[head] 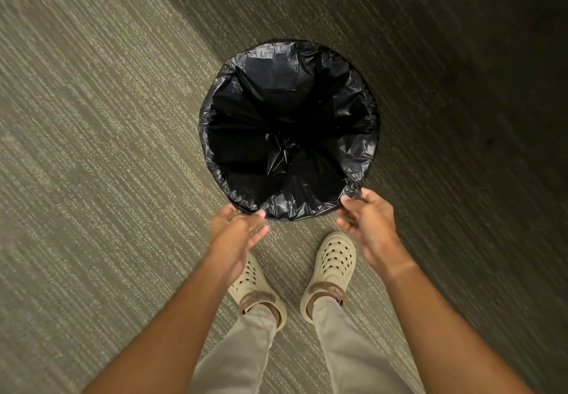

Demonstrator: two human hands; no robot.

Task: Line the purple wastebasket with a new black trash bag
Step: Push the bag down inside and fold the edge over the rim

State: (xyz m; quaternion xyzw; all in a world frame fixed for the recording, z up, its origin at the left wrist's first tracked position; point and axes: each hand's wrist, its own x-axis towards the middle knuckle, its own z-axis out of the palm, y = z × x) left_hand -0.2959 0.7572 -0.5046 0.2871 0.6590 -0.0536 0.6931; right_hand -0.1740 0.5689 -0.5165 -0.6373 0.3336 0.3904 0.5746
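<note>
The black trash bag (289, 129) lay spread open across a round wastebasket on the carpet (92, 147), its plastic folded over the rim all round so that none of the basket's own wall showed. The right hand (367, 224) pinched the bag's near edge. The left hand (238, 229) touched that edge with loosely spread fingers. Cream perforated clogs (333, 267) stood just behind.

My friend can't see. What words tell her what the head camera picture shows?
Seen from above, a black trash bag lines a round wastebasket on carpet. The left hand and right hand touch its near rim, above beige clogs.
</note>
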